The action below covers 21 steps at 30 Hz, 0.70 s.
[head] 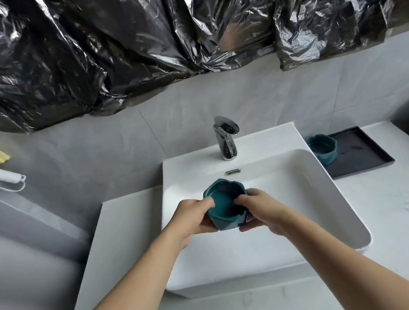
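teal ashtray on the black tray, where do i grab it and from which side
Probably by its rim, from above: the second teal ashtray stands upright and open-topped at the end of the black tray nearest the sink, so a thumb inside and fingers on the faceted outer wall could pinch it. Come in from the front or the sink side; the grey wall stands behind.

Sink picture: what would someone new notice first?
Probably the teal bowl, gripped by the left hand and right hand over the white sink in the middle. Next, the shiny black plastic sheet crumpled across the wall above. A matching bowl sits at the left end of the black tray, right of the sink.
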{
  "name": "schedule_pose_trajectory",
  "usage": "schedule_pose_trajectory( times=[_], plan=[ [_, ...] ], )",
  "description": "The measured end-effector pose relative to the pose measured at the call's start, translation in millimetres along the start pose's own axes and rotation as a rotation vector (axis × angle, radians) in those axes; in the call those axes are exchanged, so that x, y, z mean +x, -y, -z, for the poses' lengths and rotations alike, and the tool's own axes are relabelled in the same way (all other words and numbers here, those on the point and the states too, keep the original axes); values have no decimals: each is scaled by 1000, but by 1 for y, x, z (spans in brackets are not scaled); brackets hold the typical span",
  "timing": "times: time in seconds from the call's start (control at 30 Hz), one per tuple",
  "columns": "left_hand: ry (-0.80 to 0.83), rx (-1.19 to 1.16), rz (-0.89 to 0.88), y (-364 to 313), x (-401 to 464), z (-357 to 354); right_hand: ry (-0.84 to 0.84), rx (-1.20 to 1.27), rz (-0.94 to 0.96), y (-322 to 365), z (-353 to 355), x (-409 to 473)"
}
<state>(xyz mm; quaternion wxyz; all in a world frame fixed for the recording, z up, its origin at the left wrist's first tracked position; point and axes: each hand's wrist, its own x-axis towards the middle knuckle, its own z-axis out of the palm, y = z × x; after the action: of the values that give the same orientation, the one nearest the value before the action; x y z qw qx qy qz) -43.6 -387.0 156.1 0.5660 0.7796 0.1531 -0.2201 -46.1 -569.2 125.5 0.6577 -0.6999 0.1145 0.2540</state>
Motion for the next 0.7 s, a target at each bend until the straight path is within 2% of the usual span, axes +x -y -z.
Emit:
schedule_pose_trajectory(
  times=[0.07,0.13,0.23,0.3,0.37,0.43,0.53,0.6,0.7],
  plan=[
    [74,12,34,5,-1,14,-53,68,-26,1,-17,1],
    [71,73,38,11,-2,34,-99,102,-66,0,-35,3],
    [-212,176,-51,31,-5,80,-155,162,-108,-5,-64,9],
    [-358,425,-50,57,-10,120,-191,220,-125,-9,-83,14],
    [-330,646,72,89,-12,153,-213,274,-158,-13,-102,18],
    [-230,749,209,124,-12,174,-228,300,-192,-18,-117,23],
    [-120,846,379,176,-15,184,-239,281,-220,-21,-135,29],
    [-106,901,495,210,-18,180,-238,262,-222,-23,-142,30],
    [-171,837,496,261,-16,171,-242,222,-232,-25,-146,30]
  ],
)
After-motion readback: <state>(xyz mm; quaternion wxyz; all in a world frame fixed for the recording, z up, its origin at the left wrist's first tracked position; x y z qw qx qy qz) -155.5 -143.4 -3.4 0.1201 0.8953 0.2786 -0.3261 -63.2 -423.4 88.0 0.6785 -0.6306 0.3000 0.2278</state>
